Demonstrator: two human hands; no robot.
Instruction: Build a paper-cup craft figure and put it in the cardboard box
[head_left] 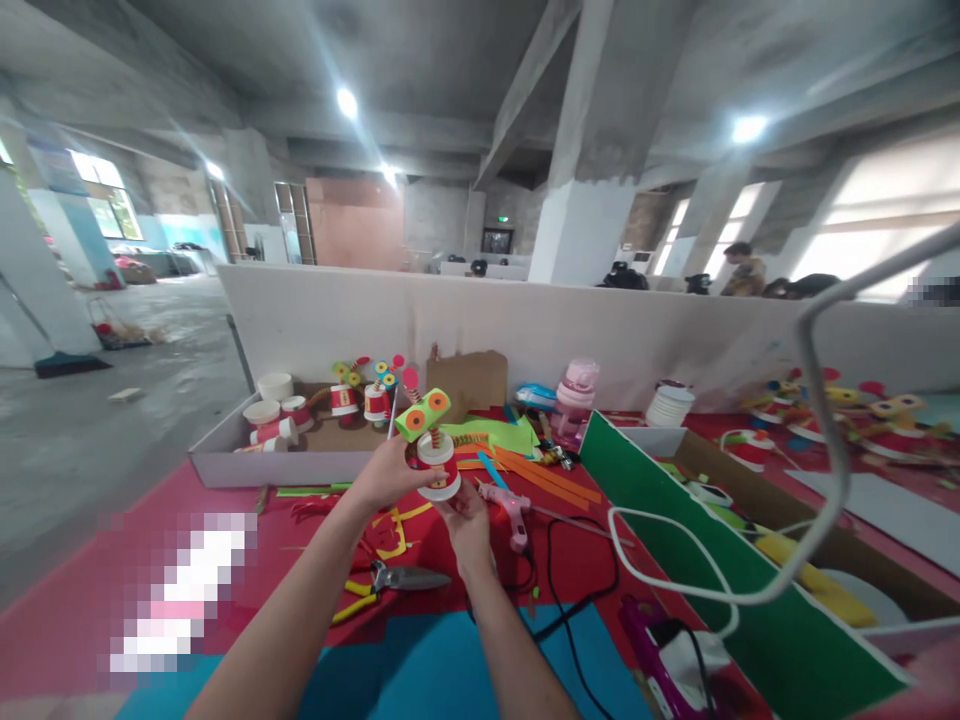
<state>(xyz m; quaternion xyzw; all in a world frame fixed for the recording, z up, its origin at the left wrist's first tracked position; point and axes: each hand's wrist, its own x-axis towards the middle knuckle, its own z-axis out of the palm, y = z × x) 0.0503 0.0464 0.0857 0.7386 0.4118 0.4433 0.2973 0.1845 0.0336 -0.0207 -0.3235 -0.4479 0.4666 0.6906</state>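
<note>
Toward the left edge of the table [90,590], red surface is lying open before the white-walled tray [240,470], which is holding paper cups [298,412]. Above mid-table, the left hand [388,474] is clamping its fingers on the cup figure [438,458]; the right hand [469,515] is gripping its base, fingertips seemingly hiding beneath.

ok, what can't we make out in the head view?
Head view:
- Back of the cup: faces away; the left hand also covers part of its front.
- Most left-hand fingers: behind the cup.
- Purple item: cut off by the bottom edge.
- Tabletop at left: masked by a pixelated patch.
- Person at back: lower body behind the white partition.
</note>
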